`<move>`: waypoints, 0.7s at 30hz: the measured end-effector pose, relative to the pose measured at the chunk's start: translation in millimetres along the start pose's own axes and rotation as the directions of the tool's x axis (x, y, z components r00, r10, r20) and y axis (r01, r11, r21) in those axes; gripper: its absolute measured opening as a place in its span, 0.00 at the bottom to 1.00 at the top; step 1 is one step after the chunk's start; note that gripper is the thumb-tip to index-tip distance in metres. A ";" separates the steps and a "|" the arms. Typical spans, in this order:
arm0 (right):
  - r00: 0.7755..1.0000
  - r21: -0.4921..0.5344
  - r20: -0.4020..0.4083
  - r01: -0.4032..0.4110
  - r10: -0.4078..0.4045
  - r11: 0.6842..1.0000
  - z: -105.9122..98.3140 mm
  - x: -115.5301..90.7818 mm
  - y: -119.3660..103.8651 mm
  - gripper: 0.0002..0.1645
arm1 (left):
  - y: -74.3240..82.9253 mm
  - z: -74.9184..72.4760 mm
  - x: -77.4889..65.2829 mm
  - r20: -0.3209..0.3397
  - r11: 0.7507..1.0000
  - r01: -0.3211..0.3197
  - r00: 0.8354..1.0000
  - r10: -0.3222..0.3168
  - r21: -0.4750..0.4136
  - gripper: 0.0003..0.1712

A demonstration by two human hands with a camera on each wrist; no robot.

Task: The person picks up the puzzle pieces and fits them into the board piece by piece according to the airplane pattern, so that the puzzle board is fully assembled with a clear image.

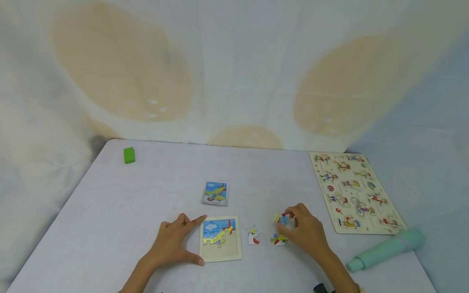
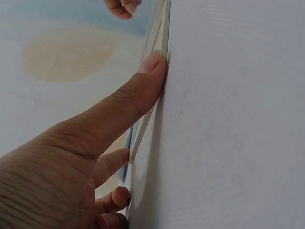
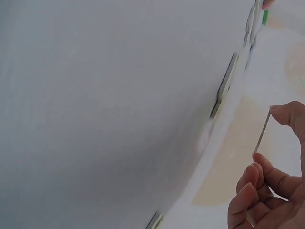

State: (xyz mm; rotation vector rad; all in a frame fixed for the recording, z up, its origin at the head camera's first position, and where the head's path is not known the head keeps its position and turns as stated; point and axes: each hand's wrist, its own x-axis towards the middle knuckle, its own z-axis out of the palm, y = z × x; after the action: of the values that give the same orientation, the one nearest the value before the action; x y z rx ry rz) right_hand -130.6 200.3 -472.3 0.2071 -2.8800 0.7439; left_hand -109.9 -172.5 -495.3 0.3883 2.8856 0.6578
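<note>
In the head view my left hand (image 1: 175, 243) lies at the left side of a square wooden puzzle tray (image 1: 223, 258). Its thumb and index finger stretch wide, touching the tray near its two left corners. The upper part of the tray holds joined pieces (image 1: 216, 230) of an airplane in a blue sky; bare wood shows below. My right hand (image 1: 305, 230) pinches a puzzle piece (image 1: 281, 219) with blue, yellow and red on it. From the right wrist, this piece (image 3: 262, 131) appears edge-on between thumb and fingertip, raised off the table.
Loose puzzle pieces (image 1: 253, 237) lie right of the tray, with more pieces (image 1: 279, 240) under my right hand. Behind the tray is an airplane picture card (image 1: 215, 193). A green block (image 1: 129, 155), a figure puzzle board (image 1: 357, 195) and a mint-green cylindrical case (image 1: 384, 250) lie farther out.
</note>
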 end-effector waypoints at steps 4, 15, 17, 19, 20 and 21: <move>0.999 0.004 0.030 0.020 -0.020 1.000 3.7 -2.4 -16.6 0.22 | -1.1 0.8 0.6 0.000 1.000 0.001 1.000 -0.001 0.008 0.67; 0.980 -0.020 0.098 0.177 -0.174 0.984 22.9 -13.1 -57.7 0.23 | -1.8 0.7 -0.2 -0.004 1.000 -0.007 1.000 0.007 -0.001 0.67; 0.974 -0.018 0.090 0.212 -0.210 0.977 27.1 -14.3 -63.2 0.23 | -2.1 0.9 -0.4 -0.006 1.000 -0.009 1.000 0.009 -0.003 0.67; 0.967 -0.015 0.088 0.242 -0.240 0.970 29.7 -14.9 -68.7 0.22 | -2.3 1.0 -0.3 -0.008 1.000 -0.010 1.000 0.010 -0.006 0.67; 0.963 -0.017 0.089 0.256 -0.254 0.967 30.8 -14.9 -71.3 0.23 | -2.4 1.2 -0.1 -0.008 1.000 -0.009 1.000 0.009 -0.005 0.67; 0.960 -0.020 0.089 0.270 -0.267 0.963 32.1 -14.7 -73.8 0.23 | -2.5 1.5 0.1 -0.008 1.000 -0.007 1.000 0.007 -0.004 0.67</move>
State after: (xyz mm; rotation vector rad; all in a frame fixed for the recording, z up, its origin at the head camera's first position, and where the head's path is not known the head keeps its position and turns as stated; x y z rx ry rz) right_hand -107.3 122.1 -468.3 0.6262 -2.8571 0.6511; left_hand -110.3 -174.1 -497.7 0.3964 2.8914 0.6681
